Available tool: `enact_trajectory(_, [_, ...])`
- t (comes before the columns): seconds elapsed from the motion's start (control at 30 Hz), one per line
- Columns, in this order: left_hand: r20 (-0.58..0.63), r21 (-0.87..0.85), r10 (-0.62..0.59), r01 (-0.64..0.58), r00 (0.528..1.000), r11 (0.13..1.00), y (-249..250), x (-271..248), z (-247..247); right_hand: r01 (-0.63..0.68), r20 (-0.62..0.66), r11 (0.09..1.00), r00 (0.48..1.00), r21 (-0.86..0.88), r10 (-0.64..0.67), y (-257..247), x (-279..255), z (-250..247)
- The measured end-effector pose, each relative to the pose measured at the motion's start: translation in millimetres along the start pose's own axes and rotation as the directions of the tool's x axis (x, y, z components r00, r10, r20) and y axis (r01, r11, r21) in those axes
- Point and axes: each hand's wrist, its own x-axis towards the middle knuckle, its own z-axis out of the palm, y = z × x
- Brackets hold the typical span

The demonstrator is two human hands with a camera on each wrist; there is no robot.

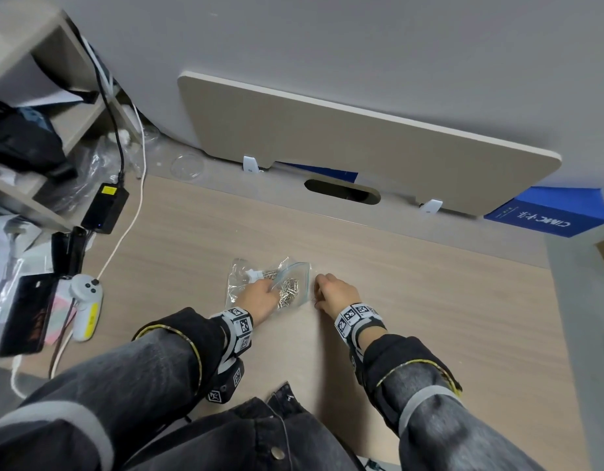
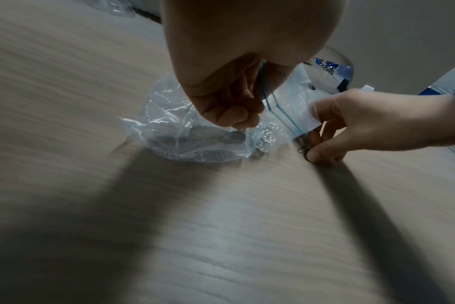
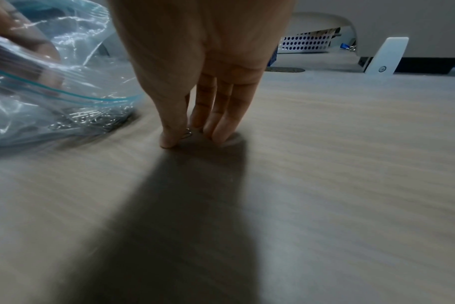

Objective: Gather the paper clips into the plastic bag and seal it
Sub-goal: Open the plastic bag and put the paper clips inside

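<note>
A clear zip plastic bag (image 1: 299, 283) with a blue seal strip lies mid-desk, with several silver paper clips (image 1: 288, 291) inside. My left hand (image 1: 260, 297) pinches the bag's rim (image 2: 266, 96) and holds the mouth up. A crumpled clear wrapper (image 1: 237, 277) lies beside the bag on its left. Just right of the bag, my right hand (image 1: 334, 294) points fingertips down on the desk. Its thumb (image 3: 170, 135) and fingers pinch a single paper clip (image 3: 187, 133) against the wood, also visible as the paper clip (image 2: 305, 149) in the left wrist view.
A black power adapter (image 1: 105, 207), a white cable, a white controller (image 1: 86, 300) and a black box (image 1: 25, 314) crowd the desk's left side by a shelf. A back panel (image 1: 361, 137) with a cable slot (image 1: 341, 192) stands behind. A blue box (image 1: 548, 212) sits far right.
</note>
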Motion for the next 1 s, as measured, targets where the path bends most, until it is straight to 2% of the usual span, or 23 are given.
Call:
enact_trajectory(0.2, [0.003, -0.032, -0.009, 0.009, 1.000, 0.999, 3.0, 4.2, 1.4, 0.036, 0.025, 0.999, 0.999, -0.039, -0.035, 3.6, 3.9, 4.6])
enact_trajectory(0.47, [0.006, 0.013, -0.015, 0.015, 1.000, 1.000, 7.9, 6.4, -1.3, 0.046, 0.051, 0.988, 0.998, -0.147, -0.039, -2.0, 1.1, 6.2])
enact_trajectory(0.67, [0.018, -0.001, -0.019, 0.019, 1.000, 1.000, 6.2, 4.7, 0.1, 0.094, 0.029, 0.989, 0.995, -0.116, -0.091, -2.4, -5.9, 14.2])
enact_trajectory(0.73, [0.013, -0.004, -0.014, 0.014, 1.000, 1.000, 7.0, 3.8, -0.3, 0.062, 0.046, 0.998, 0.997, -0.027, -0.061, -0.7, -7.0, 12.4])
enact_trajectory(0.83, [0.023, -0.012, -0.006, 0.006, 1.000, 1.000, 8.4, 3.2, -1.0, -0.077, 0.030, 0.957, 0.997, 0.279, 0.072, 6.3, -8.9, 5.1])
enact_trajectory(0.93, [0.023, -0.015, 0.000, 0.001, 1.000, 1.000, 10.9, 2.0, -2.4, -0.199, 0.003, 0.758, 0.968, 0.622, 0.252, 11.2, -14.8, -3.4])
enact_trajectory(1.0, [0.025, -0.002, 0.008, -0.008, 1.000, 1.000, 14.6, 0.3, -1.5, -0.196, 0.009, 0.614, 0.956, 0.765, 0.293, 7.3, -15.3, -12.7])
